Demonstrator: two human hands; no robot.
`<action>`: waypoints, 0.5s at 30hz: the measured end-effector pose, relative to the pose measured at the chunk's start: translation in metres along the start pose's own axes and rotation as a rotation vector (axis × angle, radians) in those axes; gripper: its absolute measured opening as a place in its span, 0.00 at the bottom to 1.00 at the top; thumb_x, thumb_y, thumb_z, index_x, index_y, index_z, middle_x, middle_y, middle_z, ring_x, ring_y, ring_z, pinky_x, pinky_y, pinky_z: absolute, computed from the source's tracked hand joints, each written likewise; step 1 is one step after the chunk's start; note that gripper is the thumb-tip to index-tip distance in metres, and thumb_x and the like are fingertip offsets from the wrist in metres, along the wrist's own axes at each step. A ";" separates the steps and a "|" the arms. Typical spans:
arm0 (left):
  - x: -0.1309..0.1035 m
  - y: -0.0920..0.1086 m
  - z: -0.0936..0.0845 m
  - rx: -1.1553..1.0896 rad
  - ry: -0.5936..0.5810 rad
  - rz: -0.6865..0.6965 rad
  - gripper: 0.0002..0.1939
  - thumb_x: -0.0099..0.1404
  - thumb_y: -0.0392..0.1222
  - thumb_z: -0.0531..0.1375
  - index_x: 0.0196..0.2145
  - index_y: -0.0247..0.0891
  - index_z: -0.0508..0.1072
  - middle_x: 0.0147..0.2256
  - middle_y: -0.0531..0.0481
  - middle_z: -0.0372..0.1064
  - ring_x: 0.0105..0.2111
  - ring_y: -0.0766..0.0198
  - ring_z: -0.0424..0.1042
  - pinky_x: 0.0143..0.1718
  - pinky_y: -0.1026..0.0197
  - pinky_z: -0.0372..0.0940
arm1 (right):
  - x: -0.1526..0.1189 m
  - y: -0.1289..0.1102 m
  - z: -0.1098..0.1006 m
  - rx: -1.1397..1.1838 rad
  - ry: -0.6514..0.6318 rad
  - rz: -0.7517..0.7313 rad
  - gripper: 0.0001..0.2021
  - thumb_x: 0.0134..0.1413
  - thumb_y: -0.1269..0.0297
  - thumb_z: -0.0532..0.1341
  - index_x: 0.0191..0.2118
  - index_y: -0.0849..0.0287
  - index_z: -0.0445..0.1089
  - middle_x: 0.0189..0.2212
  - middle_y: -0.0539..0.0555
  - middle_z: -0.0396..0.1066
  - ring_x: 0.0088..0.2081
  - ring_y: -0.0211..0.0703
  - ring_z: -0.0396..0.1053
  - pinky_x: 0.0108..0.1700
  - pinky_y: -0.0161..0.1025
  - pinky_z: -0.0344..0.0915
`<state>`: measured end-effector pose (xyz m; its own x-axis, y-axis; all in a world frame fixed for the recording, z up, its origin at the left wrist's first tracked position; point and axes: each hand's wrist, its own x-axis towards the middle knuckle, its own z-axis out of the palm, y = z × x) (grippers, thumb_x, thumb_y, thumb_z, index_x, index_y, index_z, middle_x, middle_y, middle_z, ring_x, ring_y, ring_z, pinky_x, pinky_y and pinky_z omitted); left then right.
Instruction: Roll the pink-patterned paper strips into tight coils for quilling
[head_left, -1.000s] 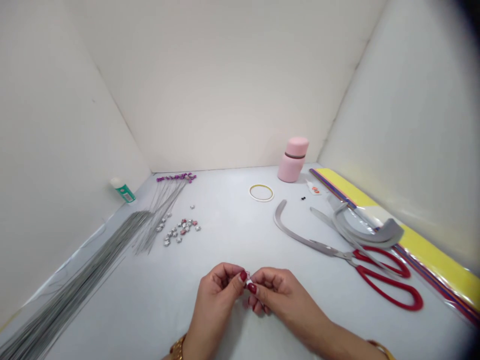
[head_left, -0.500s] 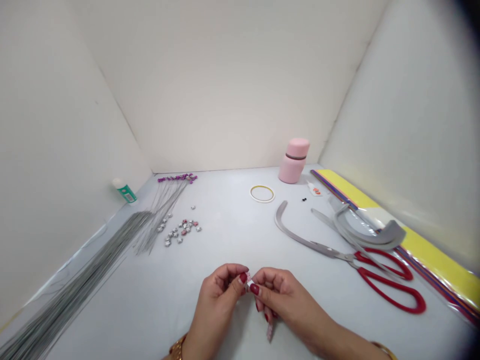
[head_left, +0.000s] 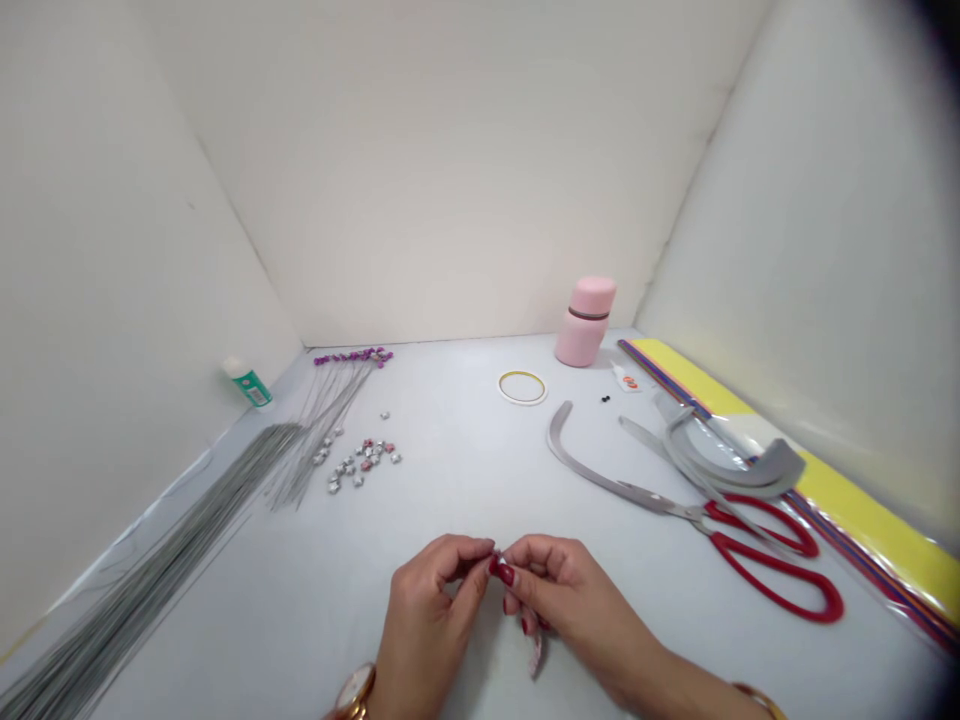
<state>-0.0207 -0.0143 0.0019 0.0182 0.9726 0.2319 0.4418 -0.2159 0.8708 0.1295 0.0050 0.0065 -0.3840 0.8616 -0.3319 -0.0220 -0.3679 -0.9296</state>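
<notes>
- Silver-pink paper strip [head_left: 534, 652] hangs down from the fingers at the near middle of the tabletop [head_left: 465, 470], its top end pinched where both hands meet.
- Left hand [head_left: 431, 615]: grip closed, thumb and forefinger tips pressed on the strip's folded end.
- Right hand [head_left: 562, 595]: grip closed on the same small fold, touching the left fingertips.
- Red-handled scissors [head_left: 750, 545] lie to the right, beside curled grey strips [head_left: 720, 455].
- Small folded stars [head_left: 360, 462] sit scattered far left, near a bundle of thin wires [head_left: 172, 560].
- Pink bottle [head_left: 585, 320] and a tape ring [head_left: 523, 386] stand farther back.
</notes>
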 end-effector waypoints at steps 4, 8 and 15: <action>0.002 0.002 -0.001 0.048 0.000 0.087 0.06 0.57 0.30 0.55 0.28 0.36 0.71 0.26 0.51 0.72 0.27 0.67 0.72 0.29 0.67 0.67 | 0.001 -0.002 0.000 0.016 0.003 0.004 0.09 0.47 0.62 0.61 0.27 0.64 0.70 0.18 0.48 0.66 0.18 0.29 0.58 0.21 0.29 0.52; 0.002 0.002 -0.001 0.088 0.000 0.242 0.07 0.58 0.29 0.54 0.30 0.36 0.71 0.30 0.48 0.72 0.31 0.65 0.71 0.34 0.66 0.66 | 0.000 -0.001 0.000 0.066 -0.006 -0.019 0.09 0.46 0.61 0.62 0.26 0.64 0.70 0.19 0.48 0.66 0.19 0.29 0.56 0.22 0.28 0.50; 0.001 0.001 -0.001 0.016 -0.110 0.186 0.10 0.60 0.31 0.53 0.34 0.38 0.74 0.36 0.45 0.70 0.37 0.63 0.70 0.38 0.64 0.65 | -0.001 -0.002 0.000 0.096 0.024 -0.051 0.12 0.47 0.58 0.62 0.28 0.64 0.71 0.19 0.48 0.67 0.19 0.29 0.57 0.22 0.28 0.50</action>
<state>-0.0209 -0.0133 0.0034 0.1984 0.9197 0.3388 0.4359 -0.3924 0.8100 0.1299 0.0049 0.0083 -0.3580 0.8877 -0.2897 -0.1300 -0.3546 -0.9259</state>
